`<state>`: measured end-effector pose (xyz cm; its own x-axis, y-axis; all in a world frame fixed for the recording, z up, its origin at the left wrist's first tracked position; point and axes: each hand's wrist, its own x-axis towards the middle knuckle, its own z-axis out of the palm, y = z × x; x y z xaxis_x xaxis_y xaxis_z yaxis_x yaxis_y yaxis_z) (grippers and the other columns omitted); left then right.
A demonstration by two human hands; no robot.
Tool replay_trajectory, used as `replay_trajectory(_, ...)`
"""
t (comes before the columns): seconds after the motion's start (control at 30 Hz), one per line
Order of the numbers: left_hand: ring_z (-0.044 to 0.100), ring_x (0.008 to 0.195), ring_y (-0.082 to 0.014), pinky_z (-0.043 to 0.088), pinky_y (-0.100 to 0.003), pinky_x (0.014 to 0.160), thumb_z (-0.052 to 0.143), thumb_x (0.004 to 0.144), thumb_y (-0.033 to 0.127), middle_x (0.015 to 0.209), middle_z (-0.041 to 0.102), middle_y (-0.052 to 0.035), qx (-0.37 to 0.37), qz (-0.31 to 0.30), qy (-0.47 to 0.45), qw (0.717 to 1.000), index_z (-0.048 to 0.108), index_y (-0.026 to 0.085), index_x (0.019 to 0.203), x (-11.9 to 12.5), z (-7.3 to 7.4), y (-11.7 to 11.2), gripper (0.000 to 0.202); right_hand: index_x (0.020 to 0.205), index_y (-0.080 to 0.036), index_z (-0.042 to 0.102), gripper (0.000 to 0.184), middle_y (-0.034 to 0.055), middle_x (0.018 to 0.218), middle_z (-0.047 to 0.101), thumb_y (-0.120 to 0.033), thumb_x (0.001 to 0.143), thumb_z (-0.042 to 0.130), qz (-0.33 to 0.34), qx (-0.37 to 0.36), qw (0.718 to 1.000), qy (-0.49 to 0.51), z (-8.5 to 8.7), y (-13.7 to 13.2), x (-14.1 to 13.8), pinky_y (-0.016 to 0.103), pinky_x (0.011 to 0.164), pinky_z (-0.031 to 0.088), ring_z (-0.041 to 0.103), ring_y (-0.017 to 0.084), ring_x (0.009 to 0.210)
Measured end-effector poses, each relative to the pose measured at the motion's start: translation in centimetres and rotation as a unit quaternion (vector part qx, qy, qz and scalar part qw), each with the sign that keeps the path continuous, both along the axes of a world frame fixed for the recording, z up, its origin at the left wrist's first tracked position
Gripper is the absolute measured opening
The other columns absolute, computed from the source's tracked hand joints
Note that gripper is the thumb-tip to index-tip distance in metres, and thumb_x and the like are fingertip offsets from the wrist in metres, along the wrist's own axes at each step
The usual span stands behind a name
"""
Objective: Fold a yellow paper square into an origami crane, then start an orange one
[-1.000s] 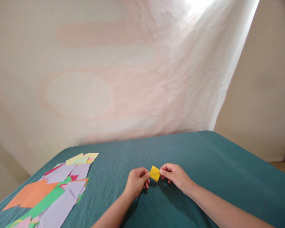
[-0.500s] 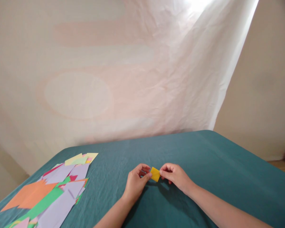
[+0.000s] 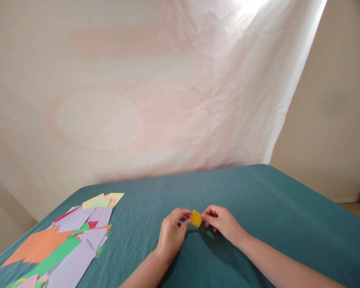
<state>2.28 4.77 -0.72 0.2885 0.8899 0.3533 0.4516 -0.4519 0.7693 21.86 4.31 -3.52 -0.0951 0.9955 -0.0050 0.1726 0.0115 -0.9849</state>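
Observation:
A small folded yellow paper square (image 3: 196, 218) is held just above the teal tablecloth (image 3: 258, 208), between both hands. My left hand (image 3: 171, 234) pinches its left corner with thumb and fingertips. My right hand (image 3: 221, 222) pinches its right corner, fingers curled. The paper stands on a corner like a diamond, and both forearms reach in from the bottom edge.
A loose pile of coloured paper sheets (image 3: 63, 244), orange, green, lilac, pale yellow and pink, lies at the table's left front. A creased white cloth backdrop (image 3: 156, 88) hangs behind the table. A beige wall (image 3: 333, 112) stands at the right.
The yellow paper has turned and looks smaller and darker than a second ago. My left fingers have shifted their hold on its left corner. Both hands stay in the same spot.

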Motion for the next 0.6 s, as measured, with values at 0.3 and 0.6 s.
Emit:
replay_trajectory(0.3, 0.06, 0.073, -0.0163, 0.042, -0.023, 0.062, 0.057, 0.076, 0.02, 0.081, 0.067, -0.0021, -0.007, -0.009, 0.029, 1.0, 0.066, 0.021, 0.081, 0.1, -0.1, 0.1, 0.01, 0.077, -0.016, 0.062, 0.023, 0.0001, 0.06, 0.062, -0.038, 0.079, 0.059, -0.002, 0.009, 1.0, 0.002, 0.1, -0.2, -0.1, 0.018, 0.041, 0.034, 0.05, 0.009, 0.047)
replay_trajectory(0.6, 0.057, 0.064, -0.0148, 0.041, -0.022, 0.058, 0.059, 0.076, 0.027, 0.068, 0.062, -0.0015, -0.076, -0.026, -0.003, 0.997, 0.063, 0.017, 0.075, 0.0, -1.4, 0.9, 0.01, 0.083, -0.016, 0.062, 0.034, -0.0002, 0.061, 0.06, -0.048, 0.086, 0.05, 0.037, 0.042, 0.998, 0.014, 0.5, -0.5, 0.1, 0.019, 0.043, 0.032, 0.045, 0.008, 0.045)
